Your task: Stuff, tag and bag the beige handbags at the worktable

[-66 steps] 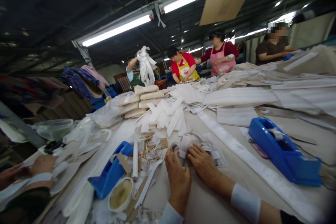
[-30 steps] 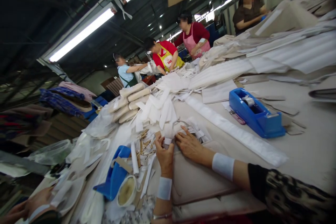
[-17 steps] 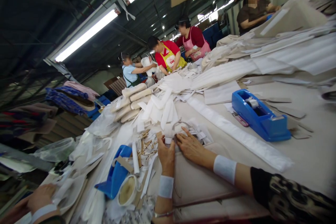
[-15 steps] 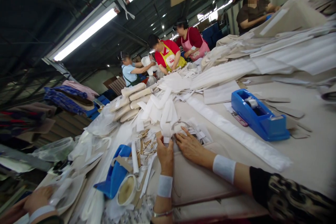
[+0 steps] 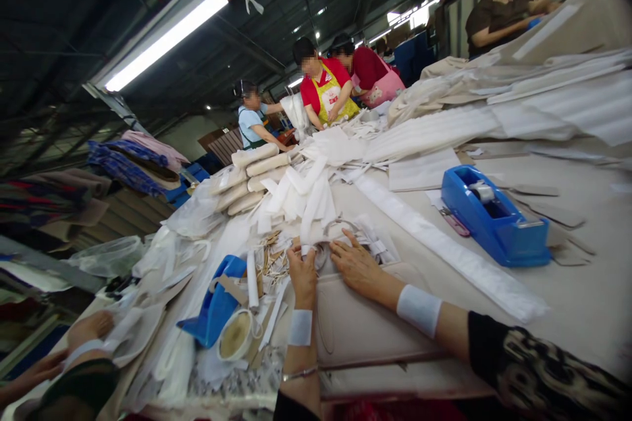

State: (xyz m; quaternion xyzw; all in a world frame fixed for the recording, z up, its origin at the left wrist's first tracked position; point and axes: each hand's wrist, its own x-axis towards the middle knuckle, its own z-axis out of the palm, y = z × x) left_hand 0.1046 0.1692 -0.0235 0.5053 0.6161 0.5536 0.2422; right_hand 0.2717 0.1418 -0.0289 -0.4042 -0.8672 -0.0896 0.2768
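Observation:
A beige bag (image 5: 370, 329) lies flat in front of me, its far edge under my hands. My left hand (image 5: 302, 273) pinches a white wrapping strip (image 5: 310, 227) between thumb and fingers, beside the bag's curved handle. My right hand (image 5: 359, 270) rests over the handle area with its fingers spread; what lies beneath the palm is hidden. Behind the hands, the strip runs into a heap of white strips (image 5: 323, 194). Small clear-wrapped pieces lie just beyond my right fingers.
A blue tape dispenser (image 5: 496, 217) stands to the right, another blue dispenser (image 5: 214, 306) to the left beside a tape roll (image 5: 236, 335). Wrapped beige bundles (image 5: 261, 168) are stacked farther back. A co-worker's hands (image 5: 89, 332) work at lower left; other people stand across the table.
My left hand has shifted slightly left and up, still pinching the white strip. My right hand stays nearly in place. The co-worker's hands at lower left have moved up and right in view.

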